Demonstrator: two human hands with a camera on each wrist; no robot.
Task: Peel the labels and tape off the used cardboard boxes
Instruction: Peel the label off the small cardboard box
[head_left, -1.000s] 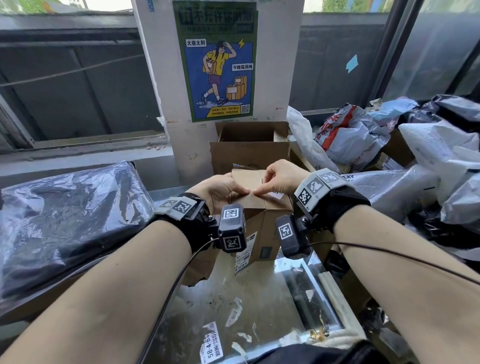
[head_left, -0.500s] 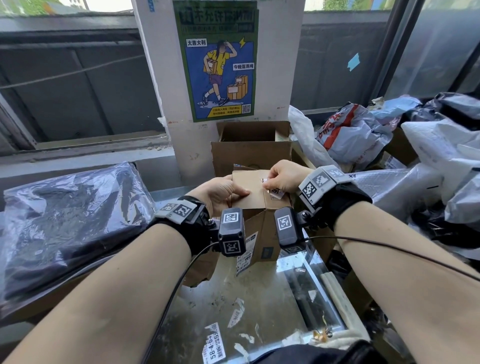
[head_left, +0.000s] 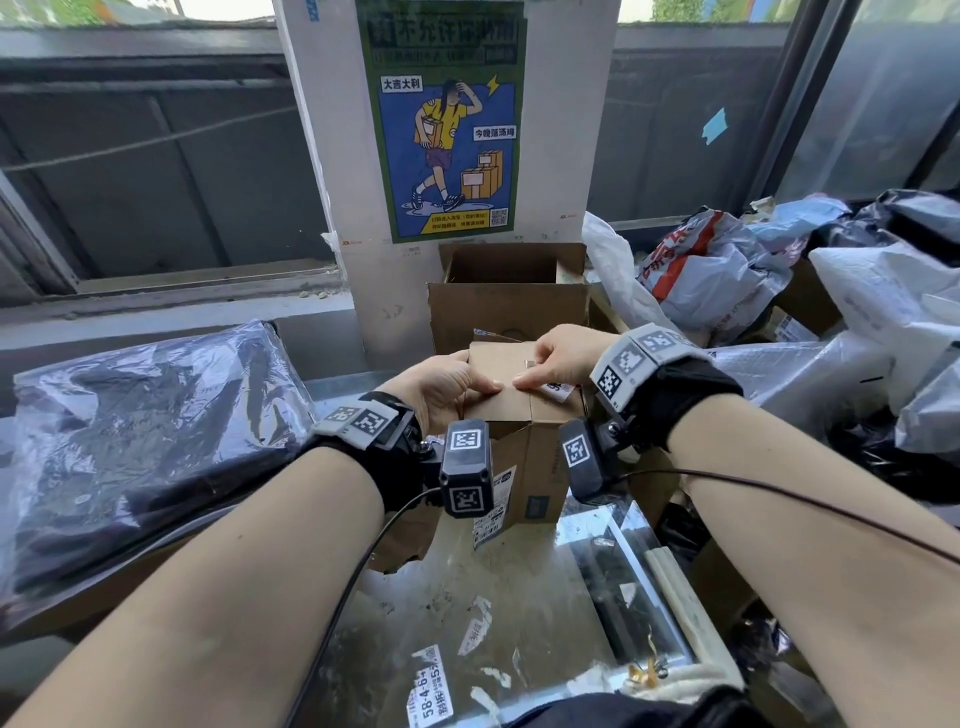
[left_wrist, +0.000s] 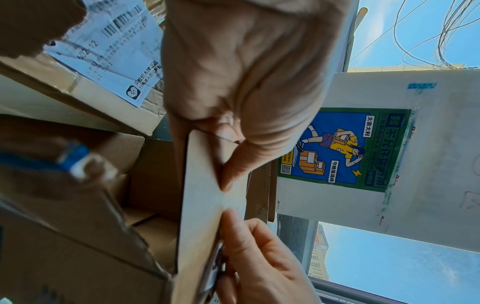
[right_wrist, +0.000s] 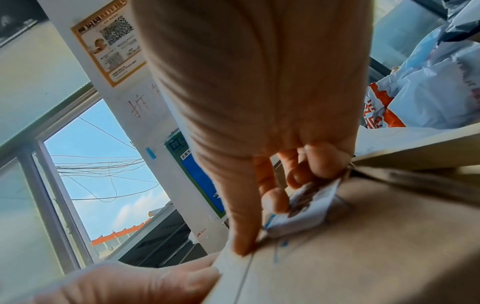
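Small cardboard box (head_left: 519, 395) on the glass counter (head_left: 524, 587), steadied by the left hand (head_left: 441, 387), thumb pressed on its top flap. Right hand (head_left: 558, 358) pinching a crumpled label scrap (right_wrist: 303, 209), thumb flat at the flap seam. Probably light and stiff yet crushable; thin paper likely tears, so best taken at a lifted edge and peeled low.

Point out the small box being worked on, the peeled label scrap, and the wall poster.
small box (head_left: 498, 402): head view, bare top flap.
label scrap (right_wrist: 309, 209): right wrist view, crumpled white middle.
poster (head_left: 447, 124): head view, blue centre.
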